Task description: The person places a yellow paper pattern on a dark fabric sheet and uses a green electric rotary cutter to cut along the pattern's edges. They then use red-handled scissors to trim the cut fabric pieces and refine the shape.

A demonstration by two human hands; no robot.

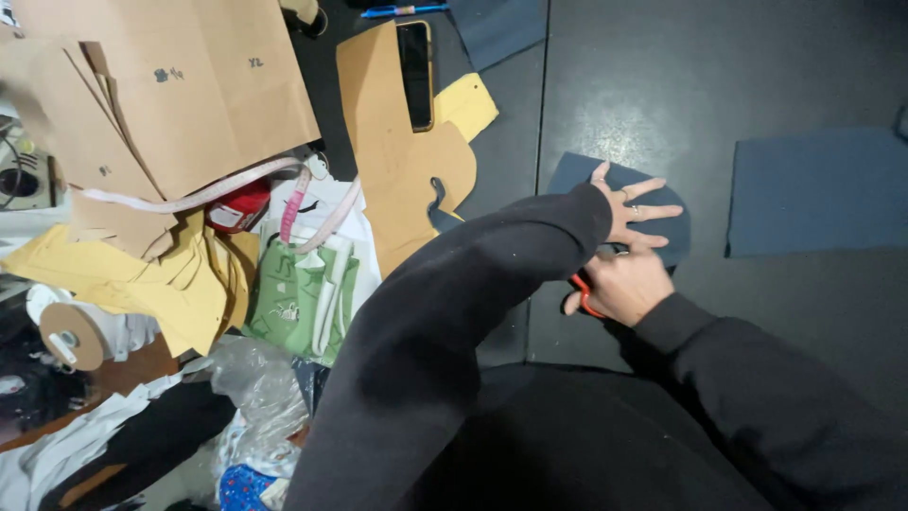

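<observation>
While the left hand (632, 210) lies flat, fingers spread, on a small blue fabric piece (574, 176) right of centre, the right hand (624, 284) grips what look like orange-handled scissors (584, 295).

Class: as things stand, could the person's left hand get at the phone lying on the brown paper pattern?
Probably yes. The left hand lies flat on the small blue fabric piece, holding nothing, and the dark table between it and the phone looks free of obstacles, though it is a stretch.

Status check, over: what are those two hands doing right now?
Left hand flat on dark blue fabric piece. Right hand grips orange-handled scissors. Nothing blocking.
</observation>
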